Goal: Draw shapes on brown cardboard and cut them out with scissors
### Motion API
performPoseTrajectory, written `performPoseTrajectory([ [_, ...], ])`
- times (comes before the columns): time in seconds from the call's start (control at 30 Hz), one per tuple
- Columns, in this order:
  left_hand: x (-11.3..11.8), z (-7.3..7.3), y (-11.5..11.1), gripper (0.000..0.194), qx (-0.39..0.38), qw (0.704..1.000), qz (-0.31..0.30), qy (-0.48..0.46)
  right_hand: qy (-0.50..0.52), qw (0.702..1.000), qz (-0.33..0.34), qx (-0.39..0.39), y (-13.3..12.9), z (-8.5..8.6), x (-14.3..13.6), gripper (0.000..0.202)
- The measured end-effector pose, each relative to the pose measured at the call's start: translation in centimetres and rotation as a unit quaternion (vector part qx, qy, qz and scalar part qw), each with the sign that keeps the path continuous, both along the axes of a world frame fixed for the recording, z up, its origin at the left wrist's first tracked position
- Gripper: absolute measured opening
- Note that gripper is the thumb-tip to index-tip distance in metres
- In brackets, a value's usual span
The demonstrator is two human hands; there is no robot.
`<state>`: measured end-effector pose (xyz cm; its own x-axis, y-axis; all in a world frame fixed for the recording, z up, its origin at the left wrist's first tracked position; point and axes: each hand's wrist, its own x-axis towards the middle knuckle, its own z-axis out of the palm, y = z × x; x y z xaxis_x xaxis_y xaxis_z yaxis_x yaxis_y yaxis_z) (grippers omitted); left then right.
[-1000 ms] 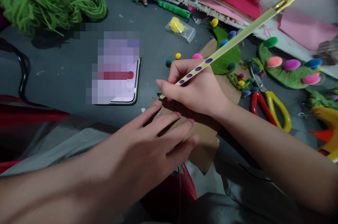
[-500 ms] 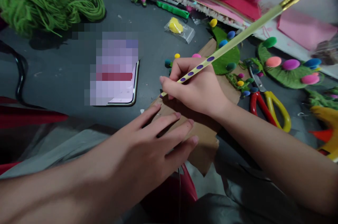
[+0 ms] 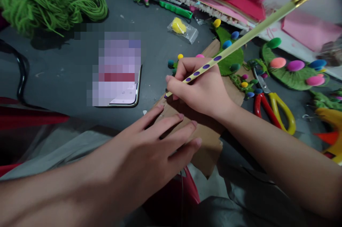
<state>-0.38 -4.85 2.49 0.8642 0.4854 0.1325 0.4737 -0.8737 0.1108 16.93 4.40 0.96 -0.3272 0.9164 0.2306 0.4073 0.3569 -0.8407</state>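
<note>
My right hand (image 3: 203, 88) is closed round a long pale yellow pencil (image 3: 240, 40) with purple dots and a gold end. The pencil slants up to the right, and its lower tip is at the left edge of a piece of brown cardboard (image 3: 205, 148). Spread flat with its fingers apart, my left hand (image 3: 157, 145) rests on the cardboard below my right hand. Green leaf shapes with coloured pompoms (image 3: 231, 52) lie just beyond my right hand.
A lit phone (image 3: 123, 95) lies left of the hands, below green yarn (image 3: 53, 2). Scissors with red and yellow handles (image 3: 283, 113) are at the right. Behind are a small bag with a yellow item (image 3: 183, 29), a green cutter (image 3: 176, 9) and pink sheets (image 3: 307, 31).
My right hand and the pencil have shifted slightly to the right, with the tip moving along the cardboard's edge. My left hand has stayed in place.
</note>
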Motion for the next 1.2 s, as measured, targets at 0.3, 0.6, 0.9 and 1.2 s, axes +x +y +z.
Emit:
performPoseTrajectory([
  [0.3, 0.0, -0.16, -0.17, 0.043, 0.005, 1.0, 0.007, 0.009, -0.002, 1.0, -0.002, -0.019, -0.02, 0.23, 0.05, 0.032],
  [0.6, -0.02, -0.17, -0.26, 0.043, 0.008, 1.0, 0.008, 0.008, -0.011, 1.0, 0.001, -0.011, 0.0, 0.07, -0.06, 0.031],
  [0.9, 0.04, -0.16, -0.3, 0.043, 0.003, 1.0, 0.009, 0.007, -0.003, 1.0, 0.0, -0.006, -0.1, 0.18, -0.13, 0.031],
  [1.2, 0.03, -0.09, -0.15, 0.043, -0.009, 1.0, 0.008, 0.012, 0.0, 1.0, -0.007, -0.03, -0.1, 0.27, -0.07, 0.032],
])
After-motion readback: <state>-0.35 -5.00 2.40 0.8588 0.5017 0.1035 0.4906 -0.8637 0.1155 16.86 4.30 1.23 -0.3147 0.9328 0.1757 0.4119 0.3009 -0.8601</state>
